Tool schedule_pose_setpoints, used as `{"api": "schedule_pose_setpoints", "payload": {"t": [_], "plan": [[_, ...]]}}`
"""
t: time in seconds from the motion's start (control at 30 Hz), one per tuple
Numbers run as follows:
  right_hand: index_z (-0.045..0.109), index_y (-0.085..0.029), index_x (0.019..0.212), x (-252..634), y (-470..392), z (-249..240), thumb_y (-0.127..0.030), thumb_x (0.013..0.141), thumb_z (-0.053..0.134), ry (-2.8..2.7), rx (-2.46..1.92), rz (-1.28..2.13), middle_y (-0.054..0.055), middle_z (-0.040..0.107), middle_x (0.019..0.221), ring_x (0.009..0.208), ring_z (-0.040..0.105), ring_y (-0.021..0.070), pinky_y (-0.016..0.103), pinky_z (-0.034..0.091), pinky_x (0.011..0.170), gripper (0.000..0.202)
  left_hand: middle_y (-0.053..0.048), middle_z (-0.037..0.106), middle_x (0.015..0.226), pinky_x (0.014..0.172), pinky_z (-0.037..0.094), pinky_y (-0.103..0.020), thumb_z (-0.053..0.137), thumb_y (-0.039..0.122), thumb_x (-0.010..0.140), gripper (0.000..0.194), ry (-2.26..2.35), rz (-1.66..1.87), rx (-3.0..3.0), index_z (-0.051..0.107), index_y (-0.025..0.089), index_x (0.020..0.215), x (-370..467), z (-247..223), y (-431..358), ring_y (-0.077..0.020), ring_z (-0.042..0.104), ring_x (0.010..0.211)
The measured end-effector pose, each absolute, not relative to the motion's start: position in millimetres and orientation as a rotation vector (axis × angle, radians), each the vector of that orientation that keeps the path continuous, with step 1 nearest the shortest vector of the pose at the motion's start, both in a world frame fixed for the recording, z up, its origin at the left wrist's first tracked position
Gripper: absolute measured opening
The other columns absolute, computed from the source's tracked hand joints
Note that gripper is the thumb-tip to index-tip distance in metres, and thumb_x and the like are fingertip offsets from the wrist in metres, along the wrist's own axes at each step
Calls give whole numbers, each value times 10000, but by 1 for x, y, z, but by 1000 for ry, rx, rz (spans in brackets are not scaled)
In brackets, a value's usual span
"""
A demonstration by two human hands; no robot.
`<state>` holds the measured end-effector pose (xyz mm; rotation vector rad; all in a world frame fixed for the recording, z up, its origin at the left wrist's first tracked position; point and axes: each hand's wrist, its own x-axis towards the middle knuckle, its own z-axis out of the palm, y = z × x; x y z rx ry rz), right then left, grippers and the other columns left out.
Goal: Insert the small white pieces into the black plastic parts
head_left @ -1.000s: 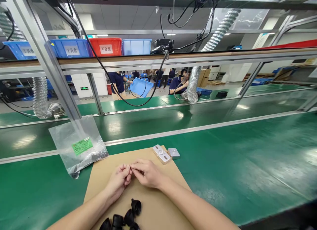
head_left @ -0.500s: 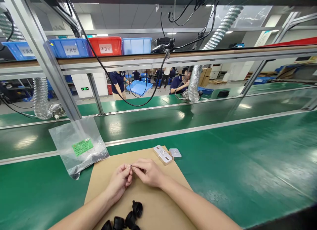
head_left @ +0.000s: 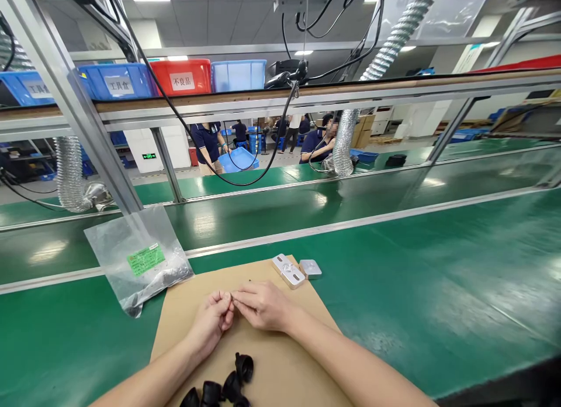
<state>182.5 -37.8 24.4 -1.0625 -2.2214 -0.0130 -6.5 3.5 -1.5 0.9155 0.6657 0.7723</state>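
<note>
My left hand (head_left: 215, 314) is closed in a pinch over the brown cardboard sheet (head_left: 280, 360). Its fingertips meet those of my right hand (head_left: 260, 306), which is pinched too. Between them is something tiny and dark, too small to name. Several black plastic parts, hollow and cup-like (head_left: 244, 367), lie near my left forearm at the sheet's front. Beyond my right hand, a silver metal block with slots (head_left: 288, 271) rests at the sheet's back edge. A smaller silver block (head_left: 311, 269) sits right beside it.
A clear plastic bag (head_left: 140, 261) with a green label lies at the left, overlapping the cardboard. Green work surface (head_left: 416, 290) surrounds the sheet. A metal upright (head_left: 94, 126) and a hanging black cable (head_left: 245, 183) stand ahead. Bins (head_left: 182, 76) line the shelf; people work beyond.
My fingertips stay together; the right hand's fingers have shifted slightly and lie flatter. A small dark speck now shows behind the right hand. In the background, a person's blue tray has moved slightly left.
</note>
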Motion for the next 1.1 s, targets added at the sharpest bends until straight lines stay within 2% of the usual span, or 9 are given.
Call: {"api": "schedule_pose_setpoints", "payload": {"t": [0.2,0.53,0.67,0.77,0.93,1.03,1.1], "plan": [[717,-221,968,182,-36,23,-201,1010,493,-2152,-1051,62,42,693,824,709,620,179,300,450,643,229,42,491,580,428,196,-181,853,461,773,448,626,786,905,530,157,712,-6,-2,4,-47,338,449],[700,-207,908,183,-39,20,-211,996,496,-2231,-1040,-94,51,673,793,686,596,177,290,437,631,222,43,485,565,418,200,-182,857,492,751,465,676,793,955,536,159,701,-5,3,-1,-47,321,435],[740,-214,883,183,-38,23,-203,984,522,-2071,-1004,186,34,703,771,673,618,164,277,459,639,241,34,517,611,413,217,-178,870,506,733,472,681,777,990,552,157,723,-4,2,-1,-44,343,436],[766,-203,851,183,-36,25,-196,920,601,-1938,-974,389,21,721,754,665,641,156,262,465,625,179,20,543,648,427,241,-183,858,516,746,465,671,752,1029,560,159,740,-4,3,0,-51,371,452],[781,-182,806,193,-31,19,-210,839,655,-1714,-1069,665,21,730,736,635,642,152,237,468,572,132,4,538,654,478,283,-239,640,588,916,446,632,515,1341,593,165,781,-10,14,-5,-94,408,484],[778,-169,782,201,-26,13,-234,804,676,-1635,-1148,757,18,719,688,608,622,157,237,461,545,123,9,556,746,565,313,-245,802,463,809,317,564,288,1705,666,182,865,-19,30,-14,-129,448,623],[777,-166,770,204,-24,11,-229,776,684,-1622,-1183,792,17,718,677,601,615,158,237,457,536,113,0,587,845,621,337,-253,910,393,685,344,487,202,1880,701,210,887,-23,40,-20,-160,477,725]]}}
